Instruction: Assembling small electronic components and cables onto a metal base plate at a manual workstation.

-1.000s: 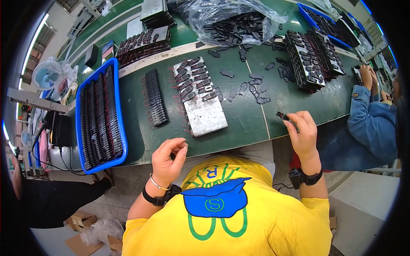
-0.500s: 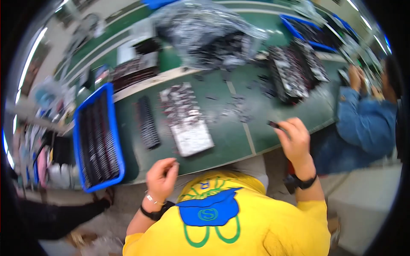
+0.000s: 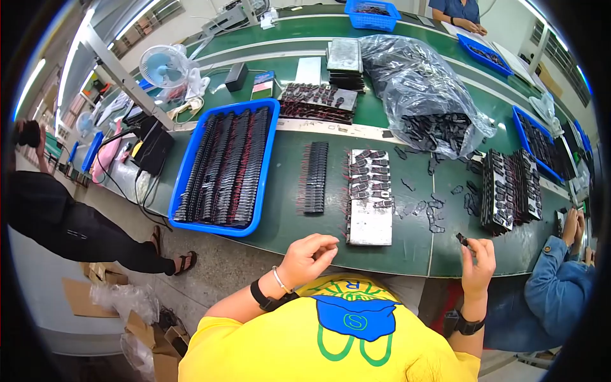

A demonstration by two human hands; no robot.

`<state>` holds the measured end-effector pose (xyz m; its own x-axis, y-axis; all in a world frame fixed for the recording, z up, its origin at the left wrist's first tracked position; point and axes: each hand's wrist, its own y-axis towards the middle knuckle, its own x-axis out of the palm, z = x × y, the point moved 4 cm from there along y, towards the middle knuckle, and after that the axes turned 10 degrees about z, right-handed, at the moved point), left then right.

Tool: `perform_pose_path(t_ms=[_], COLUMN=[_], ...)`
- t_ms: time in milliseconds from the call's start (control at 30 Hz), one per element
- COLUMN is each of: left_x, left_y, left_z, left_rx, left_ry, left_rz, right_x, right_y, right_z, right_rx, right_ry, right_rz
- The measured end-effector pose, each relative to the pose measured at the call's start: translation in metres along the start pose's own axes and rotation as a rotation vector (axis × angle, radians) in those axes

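Note:
My right hand (image 3: 477, 266) pinches a small black plastic part (image 3: 462, 239) between thumb and fingers, over the bench's front edge. My left hand (image 3: 309, 260) is closed, thumb against the curled fingers; anything in them is too small to make out. It is nearest to the front left corner of a pale flat board (image 3: 372, 224). Rows of small black parts with red wires lie across the board's far half. Left of the board stands a long row of stacked black parts (image 3: 314, 178). Loose black parts (image 3: 435, 213) are scattered right of the board.
A blue tray (image 3: 256, 215) full of black parts stands at the left. Stacked loaded boards (image 3: 489, 207) stand at the right. Behind lies a clear plastic bag (image 3: 407, 79) of black parts, beside more boards (image 3: 318, 105). A co-worker in a blue sleeve (image 3: 557, 280) sits at the right.
The view has swung, and the bench now appears level and shows more of its far side. My right hand still holds the black part; my left hand stays closed near the board.

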<state>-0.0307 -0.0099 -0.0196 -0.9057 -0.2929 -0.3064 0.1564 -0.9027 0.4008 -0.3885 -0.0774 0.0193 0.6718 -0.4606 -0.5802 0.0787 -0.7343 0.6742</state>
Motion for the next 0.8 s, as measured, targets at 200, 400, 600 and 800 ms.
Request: perform_pose_path(t_ms=[200, 400, 600, 800], left_x=[-0.004, -0.057, -0.098, -0.11], left_y=[0.002, 0.047, 0.193, 0.368], left_z=[0.004, 0.056, 0.053, -0.025], left_rx=[-0.036, -0.071, -0.244, -0.158], left_ry=[-0.027, -0.021, 0.108, 0.52], left_rz=[-0.036, -0.102, -0.094, -0.049], right_x=[0.005, 0.008, 0.013, 0.015], right_y=[-0.003, -0.011, -0.025, -0.026], right_z=[0.003, 0.018, 0.026, 0.024], right_rx=[0.038, 0.069, 0.147, 0.198], right_ry=[0.021, 0.019, 0.026, 0.027], right_rz=[0.0, 0.028, 0.111, 0.175])
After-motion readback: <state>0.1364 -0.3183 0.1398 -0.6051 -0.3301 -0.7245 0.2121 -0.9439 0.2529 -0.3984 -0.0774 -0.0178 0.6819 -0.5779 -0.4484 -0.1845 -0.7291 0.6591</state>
